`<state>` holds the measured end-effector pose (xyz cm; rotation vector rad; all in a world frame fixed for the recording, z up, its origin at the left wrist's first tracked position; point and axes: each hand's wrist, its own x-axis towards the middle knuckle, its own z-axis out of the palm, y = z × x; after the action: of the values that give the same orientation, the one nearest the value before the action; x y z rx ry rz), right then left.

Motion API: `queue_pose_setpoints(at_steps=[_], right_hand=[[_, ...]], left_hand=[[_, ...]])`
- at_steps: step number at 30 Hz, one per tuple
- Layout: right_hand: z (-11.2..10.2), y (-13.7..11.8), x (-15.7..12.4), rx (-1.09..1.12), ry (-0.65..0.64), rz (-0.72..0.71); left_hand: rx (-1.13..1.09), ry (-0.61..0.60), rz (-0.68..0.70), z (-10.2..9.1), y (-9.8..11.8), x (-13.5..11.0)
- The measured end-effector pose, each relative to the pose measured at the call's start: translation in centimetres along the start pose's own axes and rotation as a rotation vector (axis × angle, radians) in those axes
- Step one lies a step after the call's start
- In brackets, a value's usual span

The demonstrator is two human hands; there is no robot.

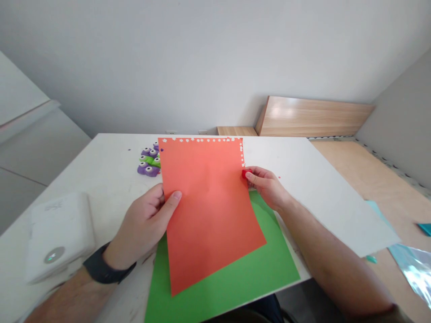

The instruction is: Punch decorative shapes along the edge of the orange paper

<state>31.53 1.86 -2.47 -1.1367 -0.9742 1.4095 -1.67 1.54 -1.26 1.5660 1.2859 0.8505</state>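
Observation:
An orange sheet of paper (208, 206) is held up at a tilt above the table. Small flower-shaped holes run along its top edge and down the upper part of its right edge. My left hand (151, 215) grips the sheet's left edge, thumb in front and fingers behind. At the right edge, just below the lowest hole, my right hand (266, 181) pinches a small red craft punch (246, 173) that sits on the paper's border. Under the orange sheet lies a green sheet (269, 264), partly covered by it.
Purple and green toys with bulging eyes (148, 161) stand behind the sheet's left edge. A white box-like device (60, 235) rests at the left of the white table (323, 188). Right of the table are a wooden surface (363, 166) and clear plastic packaging (412, 269).

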Motion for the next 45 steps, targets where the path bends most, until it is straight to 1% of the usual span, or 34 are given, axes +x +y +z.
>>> queue_pose_setpoints(at_steps=[6,13,23,30,34,42,45], right_hand=[[0.2,-0.5,-0.1,0.043,-0.011,-0.003],[0.3,-1.0,-0.4,0.073,-0.009,0.025],[0.1,-0.9,-0.5,0.133,-0.041,0.032],[0.3,-1.1,-0.5,0.140,-0.020,0.049],[0.2,-1.1,-0.4,0.145,0.007,0.050],[0.0,-1.1,-0.4,0.153,0.014,0.048],[0.0,-1.2,-0.4,0.152,0.006,0.036]], left_hand=[[-0.025,-0.006,0.004,0.1,0.0,0.0],[-0.045,-0.004,0.000,0.0,0.3,-0.1],[-0.089,0.001,-0.031,0.1,0.0,-0.1],[-0.024,0.012,-0.019,0.0,0.0,0.1],[-0.023,0.013,-0.010,0.0,-0.1,0.2],[0.035,0.040,-0.001,-0.1,0.0,0.2],[0.020,0.035,-0.007,-0.1,0.0,0.2]])
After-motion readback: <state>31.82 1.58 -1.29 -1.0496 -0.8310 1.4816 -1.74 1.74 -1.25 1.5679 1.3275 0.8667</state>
